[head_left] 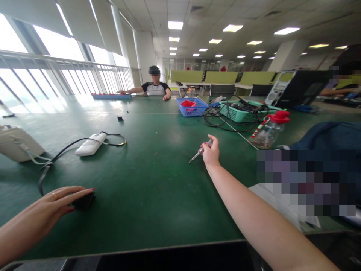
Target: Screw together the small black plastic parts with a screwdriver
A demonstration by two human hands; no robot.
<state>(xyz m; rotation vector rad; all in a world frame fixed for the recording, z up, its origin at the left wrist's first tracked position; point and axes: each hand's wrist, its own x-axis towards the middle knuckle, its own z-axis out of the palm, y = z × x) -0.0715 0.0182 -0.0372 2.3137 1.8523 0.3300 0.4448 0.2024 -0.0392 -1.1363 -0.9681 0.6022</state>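
Note:
My right hand (211, 151) is closed around a screwdriver (196, 155), held above the right half of the green table (158, 188). Its slim metal shaft points down and to the left, and the fingers cover most of the handle. At the near left, my left hand (63, 199) has its fingers over a small black object (85, 201), thumb on the near side. That object rests at the tabletop; the hand hides part of it, so I cannot tell its exact kind.
A white device (91, 144) with a black cable lies beyond my left hand. Farther off are a small black piece (120, 118), a blue basket (191, 109), a green basket (235, 114) with cables, and a red-capped bottle (267, 131). A person (156, 88) sits opposite.

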